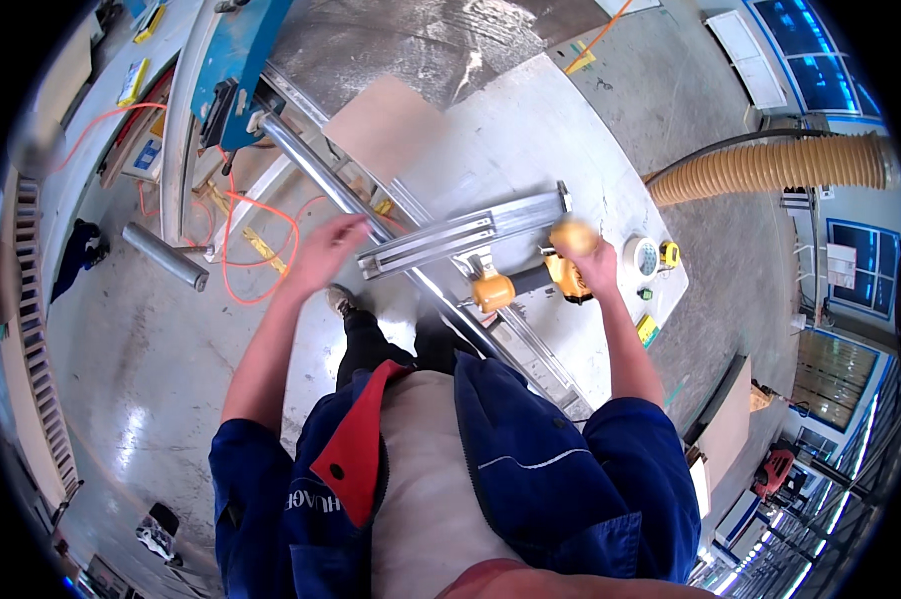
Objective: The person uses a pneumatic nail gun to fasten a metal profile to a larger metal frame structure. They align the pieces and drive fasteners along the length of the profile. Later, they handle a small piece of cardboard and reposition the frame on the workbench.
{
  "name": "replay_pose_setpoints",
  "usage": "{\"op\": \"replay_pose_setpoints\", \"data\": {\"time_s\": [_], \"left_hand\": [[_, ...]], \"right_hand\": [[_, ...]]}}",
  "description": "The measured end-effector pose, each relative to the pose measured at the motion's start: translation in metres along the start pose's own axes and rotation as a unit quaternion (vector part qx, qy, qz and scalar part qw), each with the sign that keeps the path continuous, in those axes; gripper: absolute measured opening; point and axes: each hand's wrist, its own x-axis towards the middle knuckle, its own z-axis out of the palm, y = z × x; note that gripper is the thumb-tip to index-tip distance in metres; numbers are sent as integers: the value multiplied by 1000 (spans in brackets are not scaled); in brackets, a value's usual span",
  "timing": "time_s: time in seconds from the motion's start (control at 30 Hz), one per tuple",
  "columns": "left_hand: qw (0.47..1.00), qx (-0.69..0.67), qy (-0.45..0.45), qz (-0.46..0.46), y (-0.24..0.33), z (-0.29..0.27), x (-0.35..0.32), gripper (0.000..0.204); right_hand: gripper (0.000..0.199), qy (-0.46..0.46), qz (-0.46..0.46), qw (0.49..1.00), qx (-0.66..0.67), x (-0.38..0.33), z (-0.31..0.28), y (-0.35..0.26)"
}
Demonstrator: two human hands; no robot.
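My left hand hovers near the left end of a slotted metal rail, fingers stretched out, slightly blurred and holding nothing visible. On the other side, my right hand is closed around a round, yellowish thing, too blurred to name, by the rail's right end. Just beside that hand lies a yellow-and-black power tool with a dark handle. A long round metal bar runs diagonally beneath the rail, along the edge of the pale worktable.
A white tape roll and a yellow tape measure sit to the right on the worktable. A brown board lies farther back. Orange hose loops over the floor by a loose metal tube. A ribbed tan duct stands right.
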Motion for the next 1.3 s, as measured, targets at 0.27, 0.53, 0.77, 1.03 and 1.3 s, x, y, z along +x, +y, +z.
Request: {"op": "replay_pose_setpoints", "data": {"time_s": [0.27, 0.53, 0.77, 1.03, 1.3], "left_hand": [[967, 247, -14, 65, 120, 26, -36, 26], [891, 370, 131, 226, 95, 35, -62, 25], [886, 345, 131, 282, 84, 86, -72, 25], [891, 355, 110, 260, 56, 96, -60, 26], [887, 311, 84, 331, 93, 64, -25, 22]], "right_hand": [[70, 83, -153, 972, 158, 23, 16, -41], [88, 76, -174, 957, 217, 28, 34, -28], [84, 2, -263, 942, 208, 5, 13, -24], [47, -75, -274, 946, 155, 5, -23, -40], [25, -122, -272, 940, 168, 3, -25, -70]]}}
